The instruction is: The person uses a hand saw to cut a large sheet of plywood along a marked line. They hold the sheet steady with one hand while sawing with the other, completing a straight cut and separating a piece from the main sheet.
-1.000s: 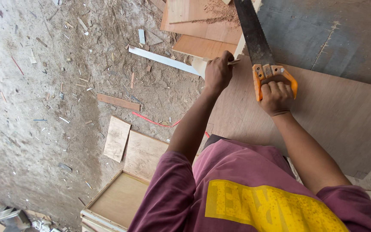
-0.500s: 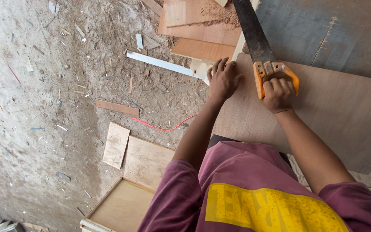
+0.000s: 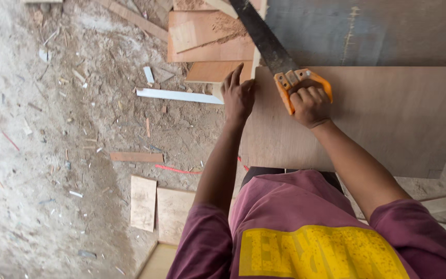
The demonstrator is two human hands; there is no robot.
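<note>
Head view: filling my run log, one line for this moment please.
right hand: grips saw | left hand: flat on plywood edge | floor: offcuts

Even, soft daylight fills the scene; no single light source is visible. Brightness is moderate, with the pale dusty floor point(image 3: 37, 155) at the left close to washed out. Shadows are faint and diffuse, the clearest being a thin dark band beneath the near edge of the plywood sheet point(image 3: 388, 119). No glare appears, even on the dark saw blade point(image 3: 261, 36). Focus is fairly sharp on the hands and floor debris, while the shirt point(image 3: 311, 227) at the bottom looks slightly soft. Straight edges show little bending at the frame borders.
</note>
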